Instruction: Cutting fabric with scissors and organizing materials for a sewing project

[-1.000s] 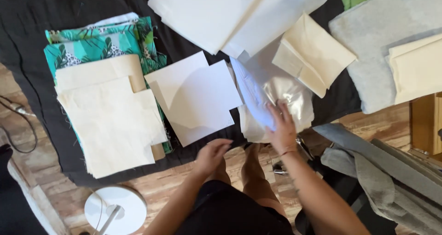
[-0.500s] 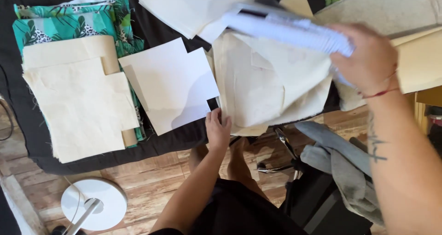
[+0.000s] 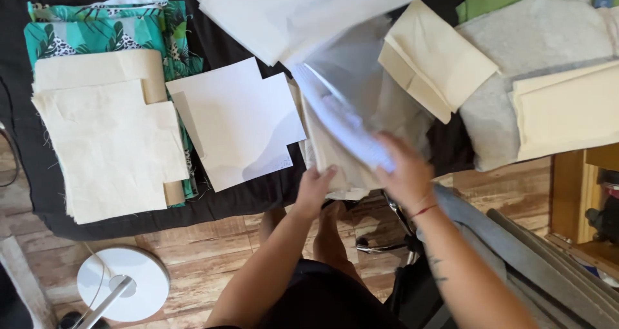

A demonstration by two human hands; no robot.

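Observation:
My right hand (image 3: 403, 168) grips a stack of thin white sheets (image 3: 345, 119), blurred, tilted over a cream fabric piece (image 3: 335, 158). At the near edge of that cream piece my left hand (image 3: 314, 188) presses flat on it with fingers together. Both lie on a black cloth (image 3: 232, 200) spread over the floor. To the left sits a white notched paper pattern (image 3: 235, 119).
At far left cream cut pieces (image 3: 106, 142) lie on a green leaf-print fabric (image 3: 97, 29). More white sheets (image 3: 290, 9) lie at the top, cream folded fabric (image 3: 438, 61) and grey fabric (image 3: 535, 32) at right. A white round lamp base (image 3: 122, 284) and chair legs (image 3: 387, 242) stand on the wood floor.
My right hand has come down from the upper right with the white sheets to the cream piece. The left hand has stayed on its near edge.

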